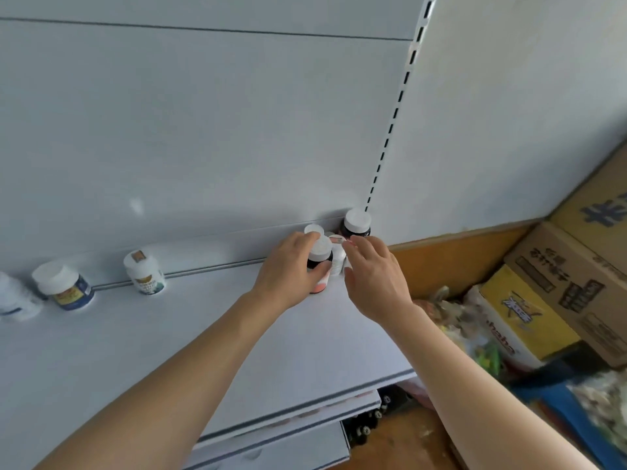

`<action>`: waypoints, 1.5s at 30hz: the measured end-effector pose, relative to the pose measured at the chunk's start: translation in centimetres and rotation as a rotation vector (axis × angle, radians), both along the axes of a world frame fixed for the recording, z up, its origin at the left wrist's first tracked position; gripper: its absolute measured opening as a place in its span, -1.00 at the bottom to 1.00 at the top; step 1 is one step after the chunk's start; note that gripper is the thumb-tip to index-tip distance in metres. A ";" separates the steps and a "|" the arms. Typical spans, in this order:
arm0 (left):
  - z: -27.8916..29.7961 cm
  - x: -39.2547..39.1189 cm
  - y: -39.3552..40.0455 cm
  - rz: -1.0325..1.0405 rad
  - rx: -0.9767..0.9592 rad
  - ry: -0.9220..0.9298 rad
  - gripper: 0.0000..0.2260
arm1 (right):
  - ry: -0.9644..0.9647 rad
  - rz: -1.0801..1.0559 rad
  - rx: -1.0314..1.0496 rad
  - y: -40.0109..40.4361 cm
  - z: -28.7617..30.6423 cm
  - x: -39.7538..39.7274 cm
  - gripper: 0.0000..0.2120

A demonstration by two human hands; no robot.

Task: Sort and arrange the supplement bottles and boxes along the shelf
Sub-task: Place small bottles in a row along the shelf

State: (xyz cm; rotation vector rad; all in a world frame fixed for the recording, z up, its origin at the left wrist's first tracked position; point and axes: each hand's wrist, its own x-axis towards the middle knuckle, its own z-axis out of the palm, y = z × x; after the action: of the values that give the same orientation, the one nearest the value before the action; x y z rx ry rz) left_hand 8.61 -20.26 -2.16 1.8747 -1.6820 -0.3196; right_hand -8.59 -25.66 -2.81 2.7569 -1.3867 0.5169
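Note:
On the white shelf (190, 337), near its back right corner, stands a cluster of supplement bottles. My left hand (288, 269) grips a dark bottle with a white cap and pink base (320, 252). My right hand (373, 276) reaches in beside it, fingertips at a small white bottle (337, 254); whether they pinch it I cannot tell. Behind stand a white-capped bottle (314, 229) and a larger dark bottle with a white cap (356, 222) in the corner. Further left along the back rail stand a white bottle with a gold label (144, 273) and a blue-labelled jar (64, 288).
A blurred white bottle (13, 296) sits at the far left edge. To the right of the shelf are stacked cardboard boxes (570, 276), a yellow box (522, 313) and plastic bags (464, 317) on the floor. Lower shelves (278, 442) jut out below.

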 end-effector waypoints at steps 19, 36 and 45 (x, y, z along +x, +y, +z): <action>-0.2 2.5 1.9 0.233 -0.021 0.077 -0.68 | 0.038 0.184 0.030 -5.0 -0.1 1.8 -0.75; 2.5 6.1 5.1 0.223 -0.083 0.298 -0.71 | -0.020 0.446 0.456 -2.8 6.5 3.8 -0.60; 3.5 9.4 8.6 0.253 -0.089 0.336 -0.71 | -0.035 0.488 0.441 0.1 8.4 6.9 -0.73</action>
State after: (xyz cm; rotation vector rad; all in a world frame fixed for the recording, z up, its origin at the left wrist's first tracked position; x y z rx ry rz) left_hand 18.01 -11.68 1.31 1.8249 -1.2047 -0.4209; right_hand -1.66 -25.53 5.56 3.4827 -0.9060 0.2859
